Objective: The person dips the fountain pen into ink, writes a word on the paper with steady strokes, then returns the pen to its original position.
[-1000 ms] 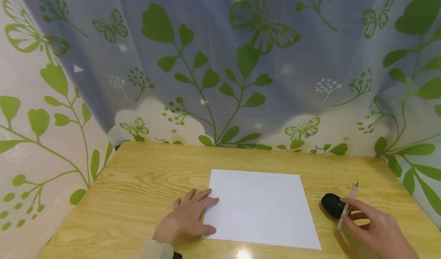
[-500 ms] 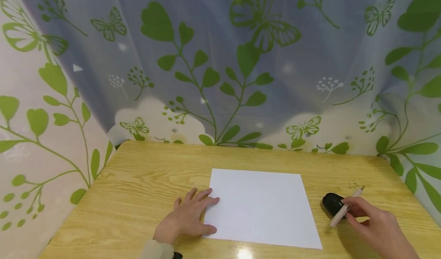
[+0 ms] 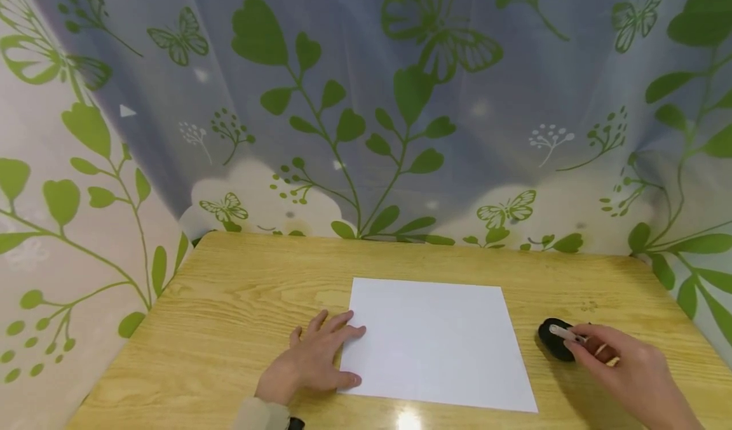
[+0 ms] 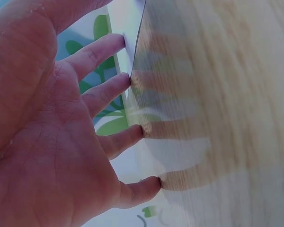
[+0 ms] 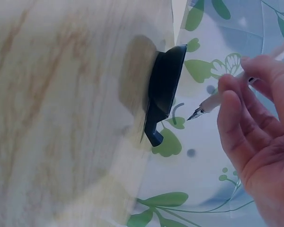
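A blank white sheet of paper (image 3: pixel 437 347) lies on the table. My left hand (image 3: pixel 311 360) rests at its left edge, fingers spread; in the left wrist view the fingertips (image 4: pixel 151 184) touch the wood and the sheet's edge. Between thumb and fingers, my right hand (image 3: pixel 629 363) pinches a white fountain pen (image 3: pixel 563 333). Its metal nib (image 5: pixel 197 113) shows in the right wrist view, clear of the table, while the hand hides it in the head view. Partly behind the pen sits a black oval stand (image 3: pixel 550 341) with a short angled stub (image 5: pixel 154 135).
The wood-grain table (image 3: pixel 257 277) meets a patterned curtain (image 3: pixel 354 131) with green leaves and butterflies at the back. More of this fabric hangs at both sides. Small dark marks (image 3: pixel 589 306) show on the wood beyond the stand.
In my right hand the pen has swung round: its nib pointed away to the far right, and now its blunt end points left over the stand. My left hand stays on the paper.
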